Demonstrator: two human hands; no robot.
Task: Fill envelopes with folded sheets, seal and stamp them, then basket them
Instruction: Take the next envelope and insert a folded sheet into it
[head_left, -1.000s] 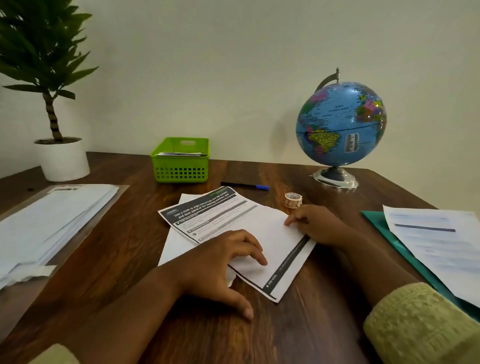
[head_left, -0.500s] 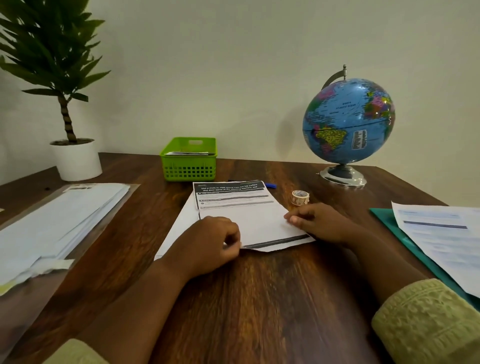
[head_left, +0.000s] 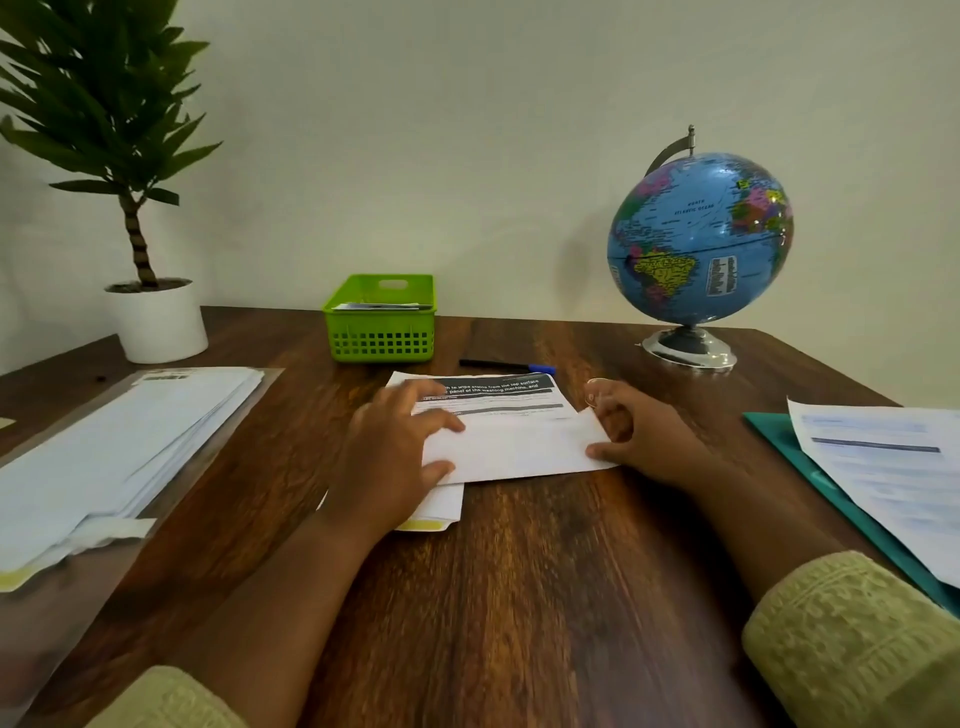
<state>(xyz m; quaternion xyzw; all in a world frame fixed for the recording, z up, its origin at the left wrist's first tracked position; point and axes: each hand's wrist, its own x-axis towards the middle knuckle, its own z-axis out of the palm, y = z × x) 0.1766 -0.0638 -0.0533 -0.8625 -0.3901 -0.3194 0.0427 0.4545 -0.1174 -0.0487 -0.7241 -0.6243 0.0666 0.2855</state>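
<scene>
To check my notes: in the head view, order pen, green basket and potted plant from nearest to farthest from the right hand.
1. pen, just beyond the right hand.
2. green basket, farther back-left.
3. potted plant, far left corner.

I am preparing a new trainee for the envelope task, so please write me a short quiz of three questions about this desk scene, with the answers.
1. Multiple choice: what lies just beyond the far edge of the printed sheet? A) pen B) scissors C) stapler
2. True or false: the sheet lies fully flat, with no fold.
3. Which hands touch the sheet?
Key: 1 A. 2 False: its near part is folded over. 3 Both, the left hand and the right hand.
</scene>
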